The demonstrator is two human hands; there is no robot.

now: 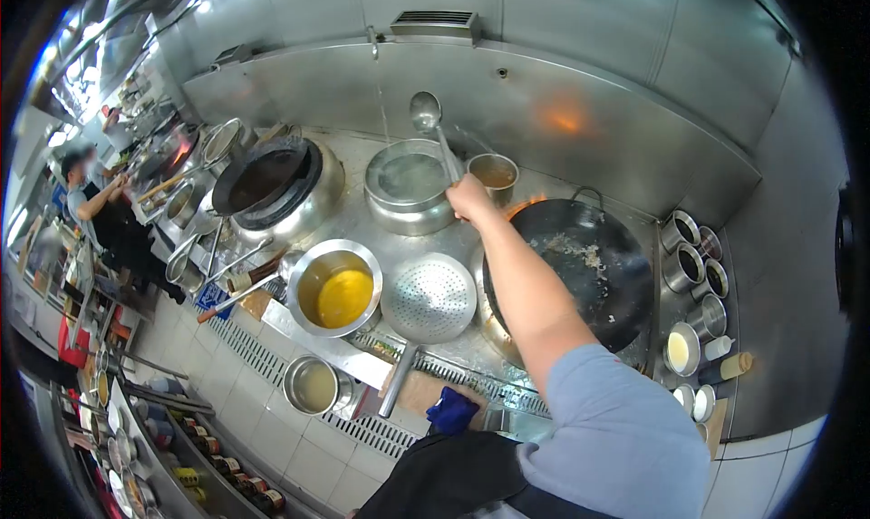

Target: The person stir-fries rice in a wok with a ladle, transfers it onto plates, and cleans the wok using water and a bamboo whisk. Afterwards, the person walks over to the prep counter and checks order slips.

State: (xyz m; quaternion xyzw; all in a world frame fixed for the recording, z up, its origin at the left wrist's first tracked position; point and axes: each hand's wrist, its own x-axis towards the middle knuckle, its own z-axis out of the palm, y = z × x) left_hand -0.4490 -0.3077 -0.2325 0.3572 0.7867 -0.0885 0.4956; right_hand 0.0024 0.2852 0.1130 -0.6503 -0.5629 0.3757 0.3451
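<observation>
The grey sleeve (616,410) sits nearest me in the head view; my right hand (468,198) is closed round the ladle (424,112), which points away, slightly left, toward the back edge of the table (352,222); my left is out of view, its state I cannot tell

your right hand (468,198) gripping a ladle (426,113) near a pot of water (408,218), a black wok (625,292) holding bits of food, a strainer (429,299) nearer you

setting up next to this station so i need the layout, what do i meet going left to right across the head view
a co-worker, a dark wok, a steel pot of water, a large black wok with food bits, small steel containers
</observation>
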